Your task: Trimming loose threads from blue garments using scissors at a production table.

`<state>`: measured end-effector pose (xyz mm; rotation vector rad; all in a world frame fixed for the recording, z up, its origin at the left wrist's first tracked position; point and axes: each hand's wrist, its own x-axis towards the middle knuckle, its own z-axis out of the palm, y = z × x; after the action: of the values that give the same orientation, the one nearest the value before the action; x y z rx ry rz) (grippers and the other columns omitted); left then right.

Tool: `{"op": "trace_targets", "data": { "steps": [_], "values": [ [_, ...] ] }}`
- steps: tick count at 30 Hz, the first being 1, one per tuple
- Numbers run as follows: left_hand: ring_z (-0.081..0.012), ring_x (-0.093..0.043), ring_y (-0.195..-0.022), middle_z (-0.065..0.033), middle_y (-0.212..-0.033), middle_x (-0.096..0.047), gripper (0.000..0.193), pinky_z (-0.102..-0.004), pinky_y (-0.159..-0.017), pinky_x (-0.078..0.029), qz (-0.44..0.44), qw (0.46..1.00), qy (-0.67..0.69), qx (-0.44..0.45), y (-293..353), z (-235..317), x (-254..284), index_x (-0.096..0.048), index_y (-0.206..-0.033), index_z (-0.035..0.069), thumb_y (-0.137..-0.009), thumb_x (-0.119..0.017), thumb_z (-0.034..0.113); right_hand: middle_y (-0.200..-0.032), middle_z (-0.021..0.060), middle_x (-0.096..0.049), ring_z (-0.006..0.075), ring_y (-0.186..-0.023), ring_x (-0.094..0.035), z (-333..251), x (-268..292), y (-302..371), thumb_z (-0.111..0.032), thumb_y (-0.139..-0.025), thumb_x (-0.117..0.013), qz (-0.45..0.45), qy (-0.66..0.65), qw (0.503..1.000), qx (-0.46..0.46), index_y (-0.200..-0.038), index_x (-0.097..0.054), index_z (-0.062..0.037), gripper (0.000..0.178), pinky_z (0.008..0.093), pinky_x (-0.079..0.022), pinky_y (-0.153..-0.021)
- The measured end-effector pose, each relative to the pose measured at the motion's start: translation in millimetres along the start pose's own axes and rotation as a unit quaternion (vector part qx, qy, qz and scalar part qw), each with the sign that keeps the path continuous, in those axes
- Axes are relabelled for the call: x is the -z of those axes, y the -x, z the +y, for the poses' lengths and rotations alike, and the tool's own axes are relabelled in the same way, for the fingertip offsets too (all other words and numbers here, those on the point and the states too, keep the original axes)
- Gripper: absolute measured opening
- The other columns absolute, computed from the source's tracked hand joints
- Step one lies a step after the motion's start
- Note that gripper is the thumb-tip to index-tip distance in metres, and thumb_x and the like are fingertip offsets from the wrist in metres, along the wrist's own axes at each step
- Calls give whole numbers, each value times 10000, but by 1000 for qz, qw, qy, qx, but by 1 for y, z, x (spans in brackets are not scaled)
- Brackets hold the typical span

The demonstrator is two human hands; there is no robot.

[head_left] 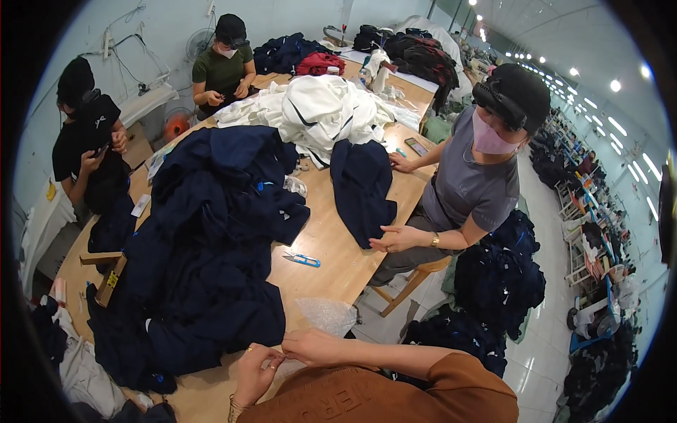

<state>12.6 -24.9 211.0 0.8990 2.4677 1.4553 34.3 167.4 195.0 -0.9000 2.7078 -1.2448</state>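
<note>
At the table's near edge, my left hand (254, 371) and my right hand (310, 347) meet with their fingertips pinched together. Whatever they hold is too small to make out. Just beyond them lies a large heap of dark navy garments (204, 282), spread over the left part of the wooden table (328, 278). Blue-handled thread snips (302, 259) rest on bare wood farther off. To the right of my hands is a crumpled clear plastic bag (327, 315) at the table edge.
A co-worker in grey (472, 169) sits at the right by a navy garment (363, 190). Two more people are at the far left. White garments (317, 113) are piled at the back. A wooden bracket (109, 278) stands left; navy bundles (501, 275) lie on the floor.
</note>
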Motion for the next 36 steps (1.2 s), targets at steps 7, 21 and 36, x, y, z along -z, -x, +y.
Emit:
{"op": "trace_targets", "data": {
  "steps": [7,21,36],
  "values": [
    [-241,-575,-658,-100,-702,-623,79,-313,-575,-439,-9,999,-6,43,-4,5,4,-644,-765,21,-706,-695,37,-765,133,-530,338,-761,-565,-3,11,2,-146,-813,-585,-9,-11,1000,-14,-794,-535,-13,143,408,-449,-650],
    [-248,-575,-680,-98,-730,-603,97,-322,-595,-443,-23,999,-13,43,-3,4,5,-630,-785,32,-715,-692,57,-764,123,-528,316,-748,-544,2,4,-3,-121,-783,-600,-2,-11,1000,7,-791,-535,-23,118,396,-446,-650],
    [-224,-587,-703,-95,-749,-639,103,-305,-627,-446,6,995,39,96,0,2,1,-658,-801,34,-730,-703,93,-762,122,-524,325,-761,-546,2,14,1,-129,-780,-619,-3,-41,999,0,-815,-539,-27,134,396,-448,-652]
  ]
}}
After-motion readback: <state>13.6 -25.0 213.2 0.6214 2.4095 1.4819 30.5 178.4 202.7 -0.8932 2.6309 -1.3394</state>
